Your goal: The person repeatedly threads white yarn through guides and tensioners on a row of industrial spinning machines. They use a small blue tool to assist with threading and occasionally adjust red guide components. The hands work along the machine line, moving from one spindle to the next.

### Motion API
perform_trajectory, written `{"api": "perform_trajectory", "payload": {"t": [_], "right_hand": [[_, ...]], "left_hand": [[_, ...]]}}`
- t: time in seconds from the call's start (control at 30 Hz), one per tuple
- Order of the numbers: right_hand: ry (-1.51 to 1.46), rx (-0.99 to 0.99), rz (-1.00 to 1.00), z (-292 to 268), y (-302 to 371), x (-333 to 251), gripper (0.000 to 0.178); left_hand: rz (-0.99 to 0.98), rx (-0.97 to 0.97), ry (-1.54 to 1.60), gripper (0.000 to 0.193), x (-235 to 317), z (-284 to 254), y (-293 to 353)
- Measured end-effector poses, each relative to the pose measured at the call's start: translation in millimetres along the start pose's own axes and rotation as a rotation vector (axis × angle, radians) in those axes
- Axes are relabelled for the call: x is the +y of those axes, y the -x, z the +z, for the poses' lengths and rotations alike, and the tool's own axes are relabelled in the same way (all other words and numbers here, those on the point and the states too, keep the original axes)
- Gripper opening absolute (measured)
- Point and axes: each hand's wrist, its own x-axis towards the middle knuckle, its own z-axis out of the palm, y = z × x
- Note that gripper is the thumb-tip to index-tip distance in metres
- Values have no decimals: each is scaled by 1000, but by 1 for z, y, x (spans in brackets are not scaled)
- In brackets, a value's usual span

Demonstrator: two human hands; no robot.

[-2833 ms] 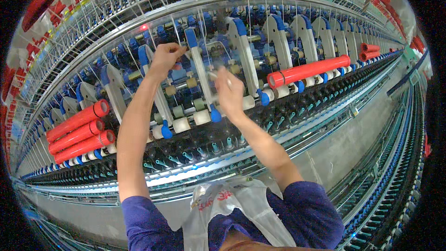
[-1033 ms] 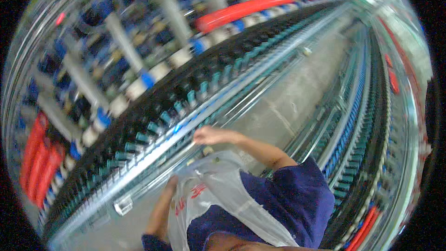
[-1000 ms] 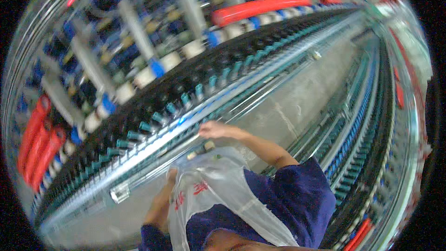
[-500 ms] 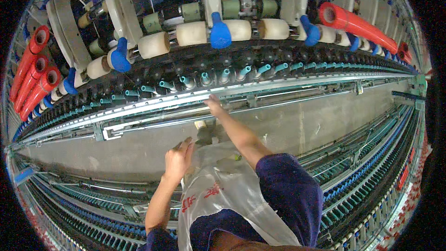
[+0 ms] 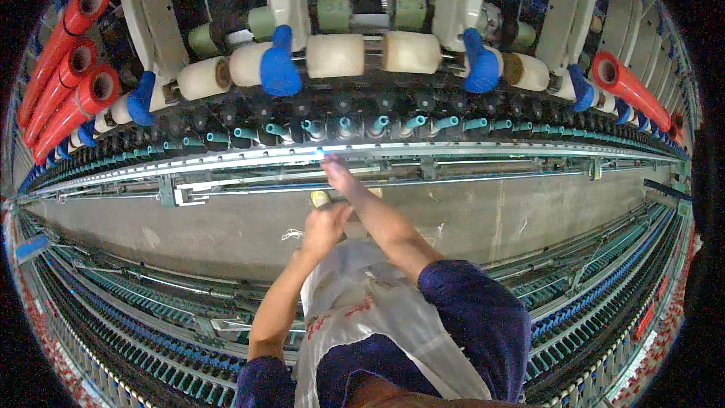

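A long spinning machine stretches in front of me, with a row of teal tubes (image 5: 380, 125) standing along it. Before them runs a pale metal rail (image 5: 468, 149). My right hand (image 5: 340, 174) reaches up to this rail with its fingers drawn together; what they may hold is too small to tell. Right by the fingertips a small bright blue spot (image 5: 320, 153) shows on the rail. My left hand (image 5: 325, 227) is curled closed just below, close to my right wrist, and its grip is hidden.
Above the tubes run cream rollers (image 5: 335, 56) and blue clearer-like pieces (image 5: 280, 68). Red wrapped rolls (image 5: 79, 106) lean at the left, and another red roll (image 5: 630, 91) lies at the right. Behind me, across the concrete aisle (image 5: 483, 215), stands a second row of machinery (image 5: 151, 295).
The machine has shifted in view as my head turned. My left hand has come up and right, next to my right wrist. My right hand stays at the rail.
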Motion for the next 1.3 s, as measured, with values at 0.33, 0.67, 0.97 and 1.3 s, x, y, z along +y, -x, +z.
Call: {"api": "perform_trajectory", "payload": {"t": [0.33,0.67,0.97,1.3], "right_hand": [[589,102,-349,58,19,-2,16],[292,-96,-640,182,236,-97,44],[356,-441,-253,287,329,-135,44],[1320,-139,-982,321,325,-144,32]], "left_hand": [[103,656,99,44,-49,-6,-126],[311,349,1531,31,30,-169,-62],[233,-40,1640,37,50,-199,-16],[220,116,1436,31,45,-212,3]]}}
